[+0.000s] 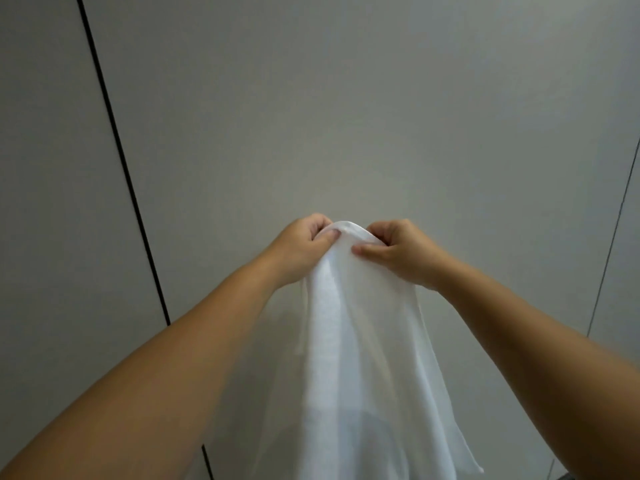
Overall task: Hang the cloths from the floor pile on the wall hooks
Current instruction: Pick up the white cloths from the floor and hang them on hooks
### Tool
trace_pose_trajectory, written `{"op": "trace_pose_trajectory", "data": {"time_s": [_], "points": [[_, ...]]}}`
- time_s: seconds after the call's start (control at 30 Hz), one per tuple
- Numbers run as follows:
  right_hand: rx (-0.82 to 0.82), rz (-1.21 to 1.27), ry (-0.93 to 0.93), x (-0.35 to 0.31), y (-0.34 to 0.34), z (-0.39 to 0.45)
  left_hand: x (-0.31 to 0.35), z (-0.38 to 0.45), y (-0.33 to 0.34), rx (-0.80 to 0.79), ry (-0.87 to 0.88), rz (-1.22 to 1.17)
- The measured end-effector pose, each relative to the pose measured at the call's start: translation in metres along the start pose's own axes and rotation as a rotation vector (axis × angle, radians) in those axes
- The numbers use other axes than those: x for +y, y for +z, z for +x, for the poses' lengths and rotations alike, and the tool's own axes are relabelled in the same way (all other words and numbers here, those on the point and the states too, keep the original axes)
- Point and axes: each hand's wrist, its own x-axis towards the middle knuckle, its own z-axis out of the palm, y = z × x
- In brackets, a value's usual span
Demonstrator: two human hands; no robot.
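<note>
A plain grey panelled wall (346, 98) fills the view. Against it a thin white cloth (349, 341) hangs down, its top edge bunched between the left hand (299, 249) and right hand (398, 252), each grip pinching it tight.

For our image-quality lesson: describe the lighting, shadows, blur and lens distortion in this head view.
Head view: soft, even light on the grey wall, no glare; only faint shadow beside the white cloth. Cloth folds and both hands, left and right, look slightly soft. Wide-angle distortion slants the dark seam and stretches the forearms.
</note>
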Motion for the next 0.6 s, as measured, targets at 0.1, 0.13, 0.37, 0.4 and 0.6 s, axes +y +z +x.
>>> {"op": "trace_pose_trajectory", "data": {"time_s": [0.1,0.13,0.37,0.4,0.6], "points": [[-0.158,0.015,0.124,0.021,0.012,-0.006,0.001,0.004,-0.022,0.157,0.056,0.015],[-0.191,-0.013,0.143,0.027,0.018,-0.008,0.001,0.004,-0.031,0.190,0.068,0.006],[-0.131,0.236,0.152,0.025,0.063,-0.002,-0.015,-0.021,-0.091,0.274,0.000,0.222],[-0.082,0.268,0.138,0.015,0.067,0.000,-0.020,-0.029,-0.100,0.284,-0.040,0.245],[-0.017,0.193,-0.063,-0.056,0.095,0.022,-0.057,-0.077,-0.116,0.013,-0.221,-0.005]]}}
